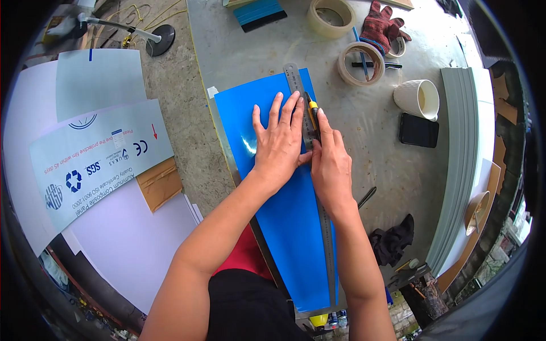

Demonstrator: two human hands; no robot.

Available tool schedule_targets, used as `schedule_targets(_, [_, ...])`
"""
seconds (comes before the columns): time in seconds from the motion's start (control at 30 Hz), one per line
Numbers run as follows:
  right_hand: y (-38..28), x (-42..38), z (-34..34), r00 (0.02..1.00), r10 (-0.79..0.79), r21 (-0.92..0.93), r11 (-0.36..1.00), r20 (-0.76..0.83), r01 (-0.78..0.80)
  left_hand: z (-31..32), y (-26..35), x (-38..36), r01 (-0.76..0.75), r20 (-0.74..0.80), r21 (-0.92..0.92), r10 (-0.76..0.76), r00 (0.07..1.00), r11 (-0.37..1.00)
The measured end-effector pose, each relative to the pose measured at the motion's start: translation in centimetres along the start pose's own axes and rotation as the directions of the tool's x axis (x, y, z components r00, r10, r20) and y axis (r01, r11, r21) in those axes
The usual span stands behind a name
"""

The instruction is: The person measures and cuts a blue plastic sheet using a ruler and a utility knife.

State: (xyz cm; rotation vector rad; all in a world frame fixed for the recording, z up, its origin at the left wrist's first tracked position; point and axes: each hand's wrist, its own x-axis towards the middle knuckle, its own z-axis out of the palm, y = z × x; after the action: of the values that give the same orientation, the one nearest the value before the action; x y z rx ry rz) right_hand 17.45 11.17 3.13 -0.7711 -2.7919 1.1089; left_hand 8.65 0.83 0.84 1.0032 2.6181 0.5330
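A glossy blue sheet [290, 227] lies lengthwise on the metal worktable. Along its right side runs a long steel ruler [327, 244]. My left hand [277, 136] is open and flat, fingers spread over the sheet, with the fingertips and thumb reaching the ruler. My right hand [331, 165] is closed around a yellow-and-black utility knife [313, 107], which points away from me beside the ruler's right edge. The blade tip is too small to make out clearly.
Tape rolls [361, 63], a red-and-black glove [382, 28], a white mug [406, 98] and a black phone [418, 130] sit at the table's far right. A blue squeegee [259, 13] lies at the back. Printed composite panels [102, 153] stand left, below the table.
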Motion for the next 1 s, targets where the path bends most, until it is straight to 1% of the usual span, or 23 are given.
schedule_targets(0.27, [-1.1, 0.3, -0.7, 0.998, 0.005, -0.095, 0.995, 0.055, 0.001, 0.2, -0.1, -0.1, -0.001, 0.012, 0.003, 0.000, 1.000, 1.000])
schedule_targets(0.33, [-1.9, 0.5, -1.2, 0.993, 0.049, -0.085, 0.996, 0.103, -0.040, 0.1, -0.1, -0.1, -0.001, 0.021, 0.010, 0.001, 1.000, 1.000])
schedule_targets(0.43, [-2.5, 0.7, -1.3, 0.987, 0.103, -0.088, 0.992, 0.125, -0.093, 0.0, -0.1, -0.2, -0.005, 0.028, 0.021, 0.004, 1.000, 1.000])
schedule_targets(0.6, [-2.0, 0.3, -1.1, 0.990, 0.092, -0.118, 0.990, 0.111, -0.079, 0.5, -0.3, -0.1, -0.006, 0.010, 0.038, 0.006, 1.000, 0.999])
schedule_targets(0.63, [-1.9, 0.0, -1.1, 0.990, 0.090, -0.112, 0.991, 0.112, -0.078, 0.5, -0.3, -0.1, -0.006, 0.013, 0.037, 0.005, 1.000, 0.999])
schedule_targets(0.7, [-1.6, -0.8, -1.3, 0.991, 0.082, -0.116, 0.991, 0.108, -0.070, 0.5, -0.3, -0.1, -0.035, -0.009, 0.098, 0.036, 0.999, 0.995])
schedule_targets(0.77, [-1.4, -1.9, -1.5, 0.992, 0.077, -0.122, 0.991, 0.105, -0.064, 0.6, -0.3, -0.1, -0.035, -0.006, 0.092, 0.035, 0.999, 0.995])
schedule_targets(0.83, [-1.2, -3.4, -1.7, 0.988, 0.099, -0.177, 0.981, 0.116, -0.078, 0.7, -0.3, -0.1, -0.037, -0.009, 0.110, 0.039, 0.999, 0.993])
schedule_targets(0.87, [-0.9, -4.2, -1.8, 0.988, 0.106, -0.178, 0.980, 0.116, -0.084, 0.8, -0.3, -0.1, -0.040, -0.004, 0.108, 0.041, 0.999, 0.993])
schedule_targets(0.93, [-0.1, -6.2, -2.0, 0.986, 0.106, -0.184, 0.980, 0.127, -0.082, 1.2, -0.4, -0.1, -0.029, -0.044, 0.107, 0.034, 0.998, 0.994])
schedule_targets(0.97, [0.1, -7.3, -2.2, 0.985, 0.114, -0.185, 0.979, 0.129, -0.089, 1.4, -0.5, 0.0, -0.031, -0.046, 0.143, 0.038, 0.998, 0.989])
schedule_targets(1.0, [0.4, -8.3, -2.4, 0.986, 0.112, -0.175, 0.981, 0.126, -0.089, 1.6, -0.6, 0.0, -0.034, -0.039, 0.140, 0.040, 0.998, 0.990])
